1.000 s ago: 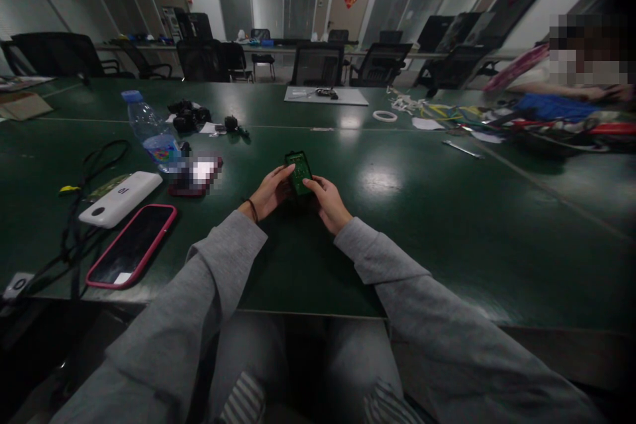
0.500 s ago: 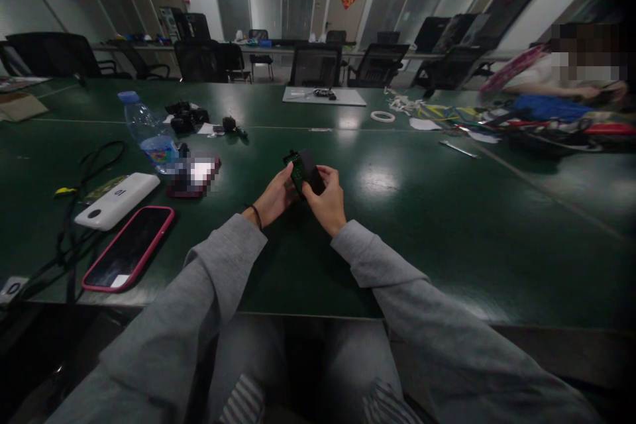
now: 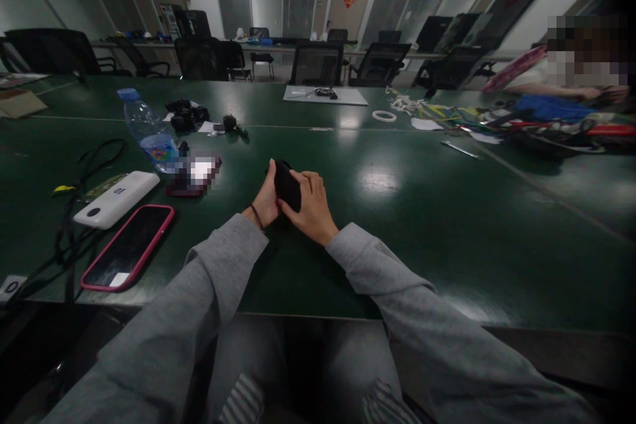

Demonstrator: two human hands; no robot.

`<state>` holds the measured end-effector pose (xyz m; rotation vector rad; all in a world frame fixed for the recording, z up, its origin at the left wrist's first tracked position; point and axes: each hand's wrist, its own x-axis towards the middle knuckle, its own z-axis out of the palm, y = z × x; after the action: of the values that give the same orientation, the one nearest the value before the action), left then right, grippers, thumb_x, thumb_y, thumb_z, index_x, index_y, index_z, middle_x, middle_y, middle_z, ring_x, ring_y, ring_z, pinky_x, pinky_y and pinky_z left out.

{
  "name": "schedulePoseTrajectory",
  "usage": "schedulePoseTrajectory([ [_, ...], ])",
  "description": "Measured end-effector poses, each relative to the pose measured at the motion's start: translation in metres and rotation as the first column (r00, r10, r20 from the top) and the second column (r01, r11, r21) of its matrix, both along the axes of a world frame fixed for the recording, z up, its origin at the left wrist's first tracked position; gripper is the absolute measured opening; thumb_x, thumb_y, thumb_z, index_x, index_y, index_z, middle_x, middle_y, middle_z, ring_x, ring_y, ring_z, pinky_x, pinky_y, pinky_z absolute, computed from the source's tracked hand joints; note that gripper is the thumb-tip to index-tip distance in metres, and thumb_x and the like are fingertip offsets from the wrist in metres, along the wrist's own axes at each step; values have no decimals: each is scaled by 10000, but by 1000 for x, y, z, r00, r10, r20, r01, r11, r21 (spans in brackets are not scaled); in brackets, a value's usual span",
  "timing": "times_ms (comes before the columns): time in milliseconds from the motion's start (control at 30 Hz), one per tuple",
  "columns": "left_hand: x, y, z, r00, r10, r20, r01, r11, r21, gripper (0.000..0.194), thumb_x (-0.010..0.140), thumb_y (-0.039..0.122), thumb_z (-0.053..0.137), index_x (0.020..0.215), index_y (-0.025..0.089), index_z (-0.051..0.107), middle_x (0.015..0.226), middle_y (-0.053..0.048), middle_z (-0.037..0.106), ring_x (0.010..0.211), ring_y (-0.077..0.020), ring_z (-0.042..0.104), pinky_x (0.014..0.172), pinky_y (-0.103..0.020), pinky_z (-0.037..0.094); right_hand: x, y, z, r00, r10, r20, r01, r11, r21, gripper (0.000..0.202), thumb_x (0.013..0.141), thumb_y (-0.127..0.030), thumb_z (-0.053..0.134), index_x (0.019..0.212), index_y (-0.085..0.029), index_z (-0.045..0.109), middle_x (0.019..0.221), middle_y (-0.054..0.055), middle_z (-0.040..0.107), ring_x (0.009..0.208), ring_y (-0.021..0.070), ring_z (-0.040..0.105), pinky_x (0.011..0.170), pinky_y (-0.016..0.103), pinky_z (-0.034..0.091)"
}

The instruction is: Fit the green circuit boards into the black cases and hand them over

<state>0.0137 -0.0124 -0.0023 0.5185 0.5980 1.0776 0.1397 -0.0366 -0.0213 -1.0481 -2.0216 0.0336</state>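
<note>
Clasped around a black case (image 3: 288, 185), the left hand (image 3: 265, 204) and right hand (image 3: 312, 207) are close together, the left thumb along its left edge, the right fingers curled over its right side. The case is nearer than the bottle (image 3: 148, 131) and to its right; whether it touches the green table (image 3: 422, 212) cannot be told.

Nearer than the bottle, to its left, lies a pink-edged phone (image 3: 130, 246), then a white device (image 3: 116, 200). A partly pixelated phone (image 3: 193, 179) is just beside the bottle's base. Well right of the bottle are a slim metal tool (image 3: 461, 150) and, farther back, a white ring (image 3: 384, 112). Beyond the bottle, rightward, rests a pale board (image 3: 348, 97).
</note>
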Motion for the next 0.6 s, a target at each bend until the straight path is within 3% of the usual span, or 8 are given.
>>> schedulePoseTrajectory([
  [167, -5, 2, 2, 998, 51, -24, -51, 998, -22, 806, 822, 797, 324, 1117, 132, 671, 888, -127, 713, 909, -245, 666, 803, -349, 528, 1, -5, 5, 991, 14, -132, -13, 1000, 15, 573, 893, -475, 554, 1362, -215, 355, 1264, 123, 399, 1213, 278, 400, 1044, 504, 405],
  [400, -8, 5, 1, 985, 163, -50, -162, 986, 24, 788, 823, 793, 332, 1205, 169, 625, 881, -94, 703, 845, -211, 673, 748, -323, 534, 0, -8, 8, 979, 53, -198, -50, 999, 21, 549, 888, -485, 570, 1312, -200, 370, 1216, 122, 444, 1170, 262, 444, 1000, 489, 454],
  [600, -6, 7, 1, 991, 133, -28, -131, 989, 61, 781, 835, 784, 316, 1253, 188, 601, 946, -100, 712, 883, -209, 680, 789, -331, 539, -2, -7, 1, 972, 82, -219, -115, 984, -140, 676, 869, -554, 592, 1367, -179, 330, 1249, 143, 493, 1104, 264, 558, 941, 453, 518],
])
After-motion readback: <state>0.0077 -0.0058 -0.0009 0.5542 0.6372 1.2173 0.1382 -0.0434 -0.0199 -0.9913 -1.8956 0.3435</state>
